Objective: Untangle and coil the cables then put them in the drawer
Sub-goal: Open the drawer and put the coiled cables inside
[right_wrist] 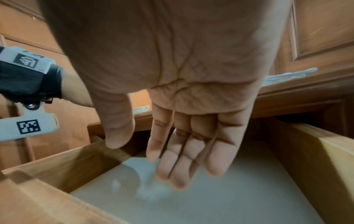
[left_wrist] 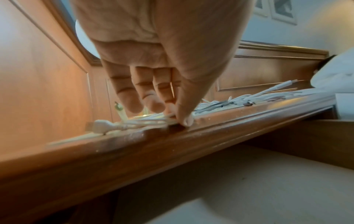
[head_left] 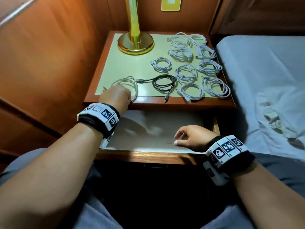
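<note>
While my left hand [head_left: 115, 95] pinches the near edge of the white coil [head_left: 126, 85] at the nightstand's [head_left: 92, 95] front left, thumb against fingertips [left_wrist: 153, 104], I note: loops light, limp, likely to spring apart unless all strands are caught together; plug ends [left_wrist: 101, 126] stiffer, poor grip points. Black cable [head_left: 163, 82] and further white coils [head_left: 191, 73] lie rightward on top. My right hand [head_left: 191, 139] hangs open, empty, over the open drawer [head_left: 148, 156].

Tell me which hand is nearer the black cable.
Left. The left hand pinches a white coil just left of the black cable; the right hand hovers over the open drawer, below the tabletop.
</note>
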`<state>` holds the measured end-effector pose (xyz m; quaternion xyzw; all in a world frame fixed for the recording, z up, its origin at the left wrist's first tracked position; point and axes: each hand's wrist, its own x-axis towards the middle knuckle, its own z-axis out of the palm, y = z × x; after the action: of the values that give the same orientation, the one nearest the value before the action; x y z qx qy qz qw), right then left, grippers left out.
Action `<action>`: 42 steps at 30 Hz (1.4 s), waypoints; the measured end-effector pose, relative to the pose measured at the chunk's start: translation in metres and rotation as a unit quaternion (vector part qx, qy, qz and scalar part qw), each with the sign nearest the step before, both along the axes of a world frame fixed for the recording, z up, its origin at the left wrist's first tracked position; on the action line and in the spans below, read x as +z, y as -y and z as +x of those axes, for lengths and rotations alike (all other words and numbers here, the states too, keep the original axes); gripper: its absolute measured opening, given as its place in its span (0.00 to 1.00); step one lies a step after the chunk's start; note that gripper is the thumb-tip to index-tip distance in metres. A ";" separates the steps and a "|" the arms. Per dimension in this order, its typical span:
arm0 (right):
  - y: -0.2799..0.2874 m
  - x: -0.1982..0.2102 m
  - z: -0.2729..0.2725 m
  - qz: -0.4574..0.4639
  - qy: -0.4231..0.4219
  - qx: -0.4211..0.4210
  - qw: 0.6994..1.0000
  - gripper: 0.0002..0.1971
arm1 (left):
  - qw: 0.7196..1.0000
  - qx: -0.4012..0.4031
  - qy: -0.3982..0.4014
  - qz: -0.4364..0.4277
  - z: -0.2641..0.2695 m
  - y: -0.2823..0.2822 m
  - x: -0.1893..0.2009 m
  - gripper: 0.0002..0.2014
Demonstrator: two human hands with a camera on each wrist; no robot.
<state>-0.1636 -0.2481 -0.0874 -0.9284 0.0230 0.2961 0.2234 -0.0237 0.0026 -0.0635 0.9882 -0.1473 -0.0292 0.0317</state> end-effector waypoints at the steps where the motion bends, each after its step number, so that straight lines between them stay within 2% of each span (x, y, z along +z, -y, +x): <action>1: 0.000 0.000 0.001 0.002 0.003 0.000 1.000 0.14 | 1.000 -0.005 -0.002 0.000 -0.002 0.000 0.000 0.07; 6: 0.000 0.007 -0.003 0.024 0.023 -0.009 0.999 0.14 | 0.999 -0.043 -0.021 0.018 -0.028 0.005 0.000 0.08; 11: 0.002 0.010 -0.015 0.034 0.051 -0.037 0.997 0.12 | 0.993 -0.079 -0.085 0.024 -0.070 0.016 0.006 0.10; 14: 0.005 0.011 -0.021 0.042 0.055 -0.052 0.996 0.11 | 0.986 -0.108 -0.112 0.059 -0.092 0.024 0.006 0.12; 17: 0.006 0.011 -0.024 0.050 0.055 -0.061 0.995 0.10 | 0.976 -0.143 -0.128 0.103 -0.105 0.031 0.001 0.08; 22: 0.005 0.009 -0.024 0.052 0.050 -0.062 0.995 0.09 | 0.966 -0.112 -0.188 0.137 -0.096 0.031 -0.007 0.14; 26: 0.004 0.009 -0.021 0.046 0.043 -0.057 0.996 0.11 | 0.973 -0.085 -0.155 0.151 -0.082 0.029 -0.008 0.05; 29: 0.002 0.011 -0.015 0.039 0.046 -0.047 0.997 0.12 | 0.969 -0.071 -0.158 0.175 -0.074 0.027 -0.015 0.10; 33: -0.002 0.013 -0.007 0.039 0.042 -0.042 0.997 0.12 | 0.943 -0.059 -0.256 0.204 -0.071 0.022 -0.034 0.11; 35: -0.004 0.013 -0.004 0.035 0.041 -0.037 0.998 0.12 | 0.931 -0.049 -0.296 0.208 -0.069 0.024 -0.038 0.20; 37: -0.004 0.013 -0.002 0.035 0.041 -0.032 0.998 0.12 | 0.938 -0.049 -0.277 0.202 -0.066 0.027 -0.037 0.25; 39: -0.003 0.014 0.000 0.043 0.048 -0.035 0.997 0.11 | 0.961 -0.046 -0.219 0.161 -0.062 0.032 -0.031 0.21; 42: 0.002 0.020 0.003 0.057 0.074 -0.051 0.994 0.10 | 0.990 -0.033 -0.123 0.057 -0.056 0.041 -0.016 0.14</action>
<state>-0.1602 -0.2503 -0.0672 -0.9310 0.0365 0.2156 0.2922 -0.0797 -0.0385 -0.0797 0.9718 -0.1726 -0.1604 -0.0078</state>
